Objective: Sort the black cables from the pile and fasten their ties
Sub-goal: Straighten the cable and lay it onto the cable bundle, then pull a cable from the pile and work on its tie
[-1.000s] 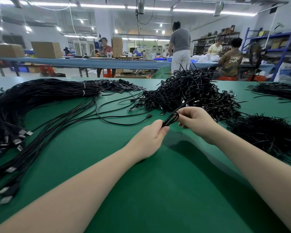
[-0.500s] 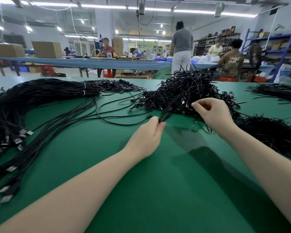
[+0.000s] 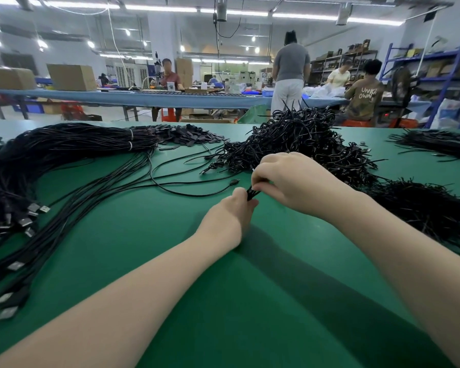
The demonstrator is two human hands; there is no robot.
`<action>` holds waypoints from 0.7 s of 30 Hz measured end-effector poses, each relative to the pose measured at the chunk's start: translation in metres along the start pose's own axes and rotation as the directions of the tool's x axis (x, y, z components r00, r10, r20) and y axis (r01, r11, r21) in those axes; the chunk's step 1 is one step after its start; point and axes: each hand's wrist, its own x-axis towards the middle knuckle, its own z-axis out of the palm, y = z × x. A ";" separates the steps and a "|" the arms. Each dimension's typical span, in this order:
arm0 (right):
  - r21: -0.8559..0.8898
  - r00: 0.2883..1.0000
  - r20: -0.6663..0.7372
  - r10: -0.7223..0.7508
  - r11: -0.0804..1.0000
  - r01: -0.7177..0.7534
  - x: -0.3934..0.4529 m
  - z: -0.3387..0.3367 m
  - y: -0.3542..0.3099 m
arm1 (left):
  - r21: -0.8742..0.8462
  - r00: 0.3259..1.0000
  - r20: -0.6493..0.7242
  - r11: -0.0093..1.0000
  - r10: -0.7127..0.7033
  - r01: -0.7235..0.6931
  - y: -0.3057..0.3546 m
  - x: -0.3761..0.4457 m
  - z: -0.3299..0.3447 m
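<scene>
Both hands met over a green table (image 3: 170,261) near the tangled pile (image 3: 298,144), the left hand (image 3: 231,219) and right hand (image 3: 290,181) each pinching one thin black cable (image 3: 251,193) between curled fingertips. The slick, springy cord could have slipped from so small a grip, or its tie snagged the glossy loops just behind. Long matte cables (image 3: 64,166) with metal plugs fanned out at left.
</scene>
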 end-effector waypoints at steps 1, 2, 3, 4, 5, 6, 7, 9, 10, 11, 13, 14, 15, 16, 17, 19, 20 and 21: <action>-0.014 1.000 -0.005 -0.011 1.000 0.011 0.000 -0.001 -0.001 | 0.079 1.000 0.018 0.997 -0.011 0.010 0.003 0.000 0.001; -0.039 1.000 -0.008 -0.025 0.999 0.024 0.001 -0.002 -0.003 | 0.148 1.000 0.024 0.989 -0.012 0.008 0.005 0.000 0.002; -0.067 0.999 -0.008 -0.035 0.997 0.035 0.001 -0.003 -0.003 | 0.204 1.000 0.026 0.979 0.000 -0.005 0.006 0.000 0.003; -0.091 0.999 -0.005 -0.038 0.995 0.037 0.001 -0.004 -0.004 | 0.256 0.999 0.025 0.966 0.025 -0.030 0.006 -0.002 0.003; -0.103 1.000 -0.002 -0.027 0.994 0.027 0.001 -0.004 -0.003 | 0.316 0.998 0.017 0.947 0.062 -0.065 0.005 -0.003 0.003; -0.097 1.000 0.007 -0.004 0.995 0.005 0.001 -0.005 -0.002 | 0.385 0.993 -0.002 0.916 0.121 -0.111 0.004 -0.005 0.003; -0.061 0.999 0.034 0.039 0.997 -0.037 0.001 -0.007 0.001 | 0.456 0.980 -0.022 0.874 0.199 -0.168 0.003 -0.006 0.002; 0.114 0.979 0.146 0.144 0.980 -0.161 0.000 -0.014 0.011 | 0.555 0.929 -0.027 0.779 0.369 -0.294 0.002 -0.008 0.000; 0.219 0.961 0.214 0.174 0.950 -0.221 -0.002 -0.018 0.018 | 0.567 0.898 -0.013 0.743 0.440 -0.356 0.002 -0.009 -0.002; 0.313 0.940 0.281 0.194 0.907 -0.281 -0.006 -0.022 0.025 | 0.555 0.867 0.004 0.721 0.498 -0.416 0.003 -0.010 -0.004; 0.462 0.876 0.422 0.231 0.777 -0.428 -0.016 -0.024 0.038 | 0.471 0.814 0.017 0.713 0.581 -0.519 0.005 -0.013 -0.007; 0.532 0.839 0.487 0.241 0.680 -0.504 -0.022 -0.021 0.041 | 0.405 0.793 0.007 0.724 0.609 -0.559 0.007 -0.015 -0.008; 0.603 0.805 0.543 0.239 0.555 -0.572 -0.027 -0.016 0.044 | 0.322 0.779 -0.012 0.740 0.627 -0.590 0.008 -0.016 -0.009; 0.674 0.782 0.582 0.221 0.407 -0.616 -0.031 -0.008 0.045 | 0.230 0.774 -0.045 0.760 0.632 -0.608 0.010 -0.018 -0.009; 0.732 0.775 0.597 0.206 0.256 -0.632 -0.033 0.000 0.044 | 0.132 0.784 -0.085 0.787 0.615 -0.603 0.012 -0.020 -0.008; 0.793 0.776 0.599 0.199 -0.011 -0.609 -0.031 0.015 0.034 | -0.094 0.851 -0.170 0.852 0.496 -0.515 0.014 -0.022 -0.008; 0.807 0.780 0.590 0.209 -0.115 -0.579 -0.028 0.021 0.027 | -0.207 0.890 -0.208 0.871 0.407 -0.447 0.013 -0.021 -0.007; 0.815 0.782 0.579 0.233 -0.194 -0.546 -0.023 0.026 0.021 | -0.295 0.917 -0.245 0.877 0.314 -0.379 0.012 -0.018 -0.006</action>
